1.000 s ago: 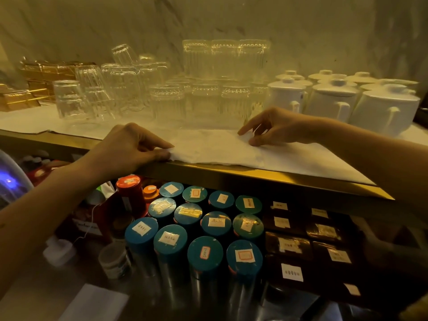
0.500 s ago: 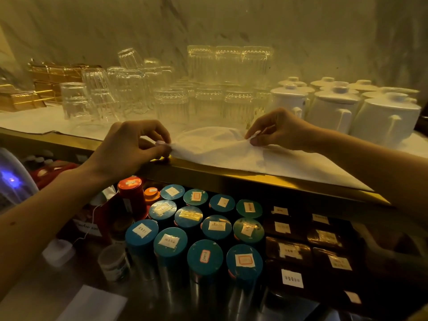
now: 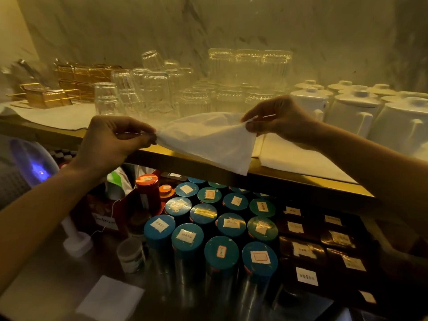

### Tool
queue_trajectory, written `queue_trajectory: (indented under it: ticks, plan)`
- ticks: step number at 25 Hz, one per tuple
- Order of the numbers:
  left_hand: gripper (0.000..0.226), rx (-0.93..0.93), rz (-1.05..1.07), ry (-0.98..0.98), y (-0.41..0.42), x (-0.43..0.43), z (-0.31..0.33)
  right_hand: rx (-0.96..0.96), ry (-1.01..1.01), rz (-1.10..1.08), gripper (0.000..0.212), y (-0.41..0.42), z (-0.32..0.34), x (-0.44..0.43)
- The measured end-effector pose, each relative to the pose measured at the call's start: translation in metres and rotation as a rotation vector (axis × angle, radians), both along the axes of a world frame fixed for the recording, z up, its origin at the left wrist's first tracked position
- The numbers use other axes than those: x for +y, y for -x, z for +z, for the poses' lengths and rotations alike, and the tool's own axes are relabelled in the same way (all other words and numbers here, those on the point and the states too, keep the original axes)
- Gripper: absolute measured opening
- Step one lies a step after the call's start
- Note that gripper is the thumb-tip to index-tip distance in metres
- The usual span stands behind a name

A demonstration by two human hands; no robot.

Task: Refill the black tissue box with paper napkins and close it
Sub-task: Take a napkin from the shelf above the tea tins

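Note:
A white paper napkin (image 3: 209, 141) hangs in the air over the front edge of the gold-trimmed shelf (image 3: 190, 162), stretched between both hands with one corner drooping down. My left hand (image 3: 111, 141) pinches its left corner between thumb and fingers. Its upper right corner is pinched by my right hand (image 3: 276, 118). More white paper (image 3: 298, 156) lies flat on the shelf under my right forearm. No black tissue box is in view.
Upturned glasses (image 3: 150, 91) and ribbed glasses (image 3: 247, 75) crowd the shelf behind the napkin. White lidded pots (image 3: 356, 112) stand at right, gold boxes (image 3: 76, 82) at left. Below, teal-lidded tins (image 3: 208, 230), a red tin (image 3: 147, 191), dark labelled boxes (image 3: 308, 249) and a white square (image 3: 111, 297).
The napkin lay flat on the shelf a second ago. Both hands pinched its corners and lifted it clear of the shelf, toward me.

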State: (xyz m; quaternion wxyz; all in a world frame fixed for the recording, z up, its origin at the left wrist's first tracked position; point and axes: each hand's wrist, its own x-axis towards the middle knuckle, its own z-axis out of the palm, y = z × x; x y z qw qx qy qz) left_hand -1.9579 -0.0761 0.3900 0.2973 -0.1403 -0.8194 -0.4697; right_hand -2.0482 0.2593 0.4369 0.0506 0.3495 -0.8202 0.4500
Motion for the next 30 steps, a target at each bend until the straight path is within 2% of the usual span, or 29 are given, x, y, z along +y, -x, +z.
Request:
queue_trajectory:
  ticks: [9,14,17,19,23,28,30]
  plan:
    - [0.025,-0.012,0.185,-0.028,-0.093,-0.099,-0.001,-0.010,0.067,0.140,0.012,-0.037,-0.006,-0.116]
    - [0.033,0.023,0.443,-0.088,-0.212,-0.119,-0.009,0.116,0.038,0.386,0.013,-0.085,-0.010,-0.187]
    - [0.022,0.039,0.609,-0.173,-0.304,-0.115,-0.021,0.096,0.047,0.590,0.015,-0.128,-0.022,-0.237]
    - [0.019,0.032,0.773,-0.164,-0.379,-0.106,-0.031,0.070,0.037,0.764,0.015,-0.171,-0.038,-0.276]
    - [0.035,-0.022,1.081,-0.137,-0.518,-0.082,-0.045,-0.065,0.060,1.071,0.018,-0.274,-0.063,-0.348]
    - [0.039,-0.005,1.495,-0.183,-0.705,-0.030,-0.054,-0.105,0.045,1.466,0.017,-0.459,-0.072,-0.425]
    - [0.032,0.006,1.645,-0.183,-0.777,0.001,-0.057,-0.160,0.030,1.617,0.015,-0.543,-0.073,-0.443]
